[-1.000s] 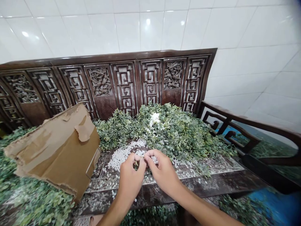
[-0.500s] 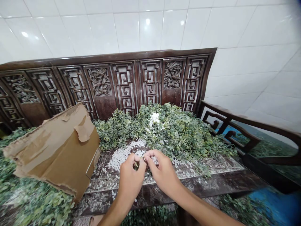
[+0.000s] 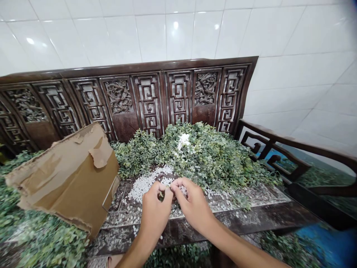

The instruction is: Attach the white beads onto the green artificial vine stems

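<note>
My left hand (image 3: 154,213) and my right hand (image 3: 192,204) meet over the seat of a carved dark wooden bench (image 3: 251,217). Both are closed in a pinch on one small green sprig (image 3: 161,194) held between the fingertips. Right behind the hands lies a patch of small white beads (image 3: 145,183) scattered on the seat. A heap of green artificial foliage (image 3: 212,156) with a white cluster (image 3: 183,140) on top fills the back of the seat.
A torn cardboard box (image 3: 69,178) lies tilted at the left on more foliage (image 3: 41,242). The carved backrest (image 3: 125,96) stands against a white tiled wall (image 3: 292,56). A wooden armrest (image 3: 292,145) runs along the right.
</note>
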Demonstrator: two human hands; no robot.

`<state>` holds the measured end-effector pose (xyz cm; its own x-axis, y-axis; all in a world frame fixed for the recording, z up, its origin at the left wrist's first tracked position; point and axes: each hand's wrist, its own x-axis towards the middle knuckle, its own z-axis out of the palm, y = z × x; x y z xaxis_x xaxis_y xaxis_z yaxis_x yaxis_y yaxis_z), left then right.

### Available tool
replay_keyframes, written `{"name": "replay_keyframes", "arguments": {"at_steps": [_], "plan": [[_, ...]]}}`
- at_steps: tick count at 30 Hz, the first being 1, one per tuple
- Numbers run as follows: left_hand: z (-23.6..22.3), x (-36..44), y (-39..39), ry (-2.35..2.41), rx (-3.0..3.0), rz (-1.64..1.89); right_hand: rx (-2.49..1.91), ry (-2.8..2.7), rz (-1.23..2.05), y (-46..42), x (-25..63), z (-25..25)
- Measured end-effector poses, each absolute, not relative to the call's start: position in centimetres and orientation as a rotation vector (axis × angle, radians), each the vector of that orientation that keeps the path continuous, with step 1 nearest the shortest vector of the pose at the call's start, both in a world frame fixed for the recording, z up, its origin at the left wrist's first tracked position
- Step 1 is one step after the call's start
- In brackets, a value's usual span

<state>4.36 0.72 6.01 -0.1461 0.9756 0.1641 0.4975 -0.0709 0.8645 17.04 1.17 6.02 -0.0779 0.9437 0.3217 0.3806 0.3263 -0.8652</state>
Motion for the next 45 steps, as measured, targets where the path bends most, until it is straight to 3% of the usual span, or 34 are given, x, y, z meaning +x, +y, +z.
{"name": "replay_keyframes", "arguments": {"at_steps": [45], "plan": [[5.81,4.43,0.58,1.676,1.57,1.116,-1.207,-1.65,0.752,1.04,16.98,6.11]]}}
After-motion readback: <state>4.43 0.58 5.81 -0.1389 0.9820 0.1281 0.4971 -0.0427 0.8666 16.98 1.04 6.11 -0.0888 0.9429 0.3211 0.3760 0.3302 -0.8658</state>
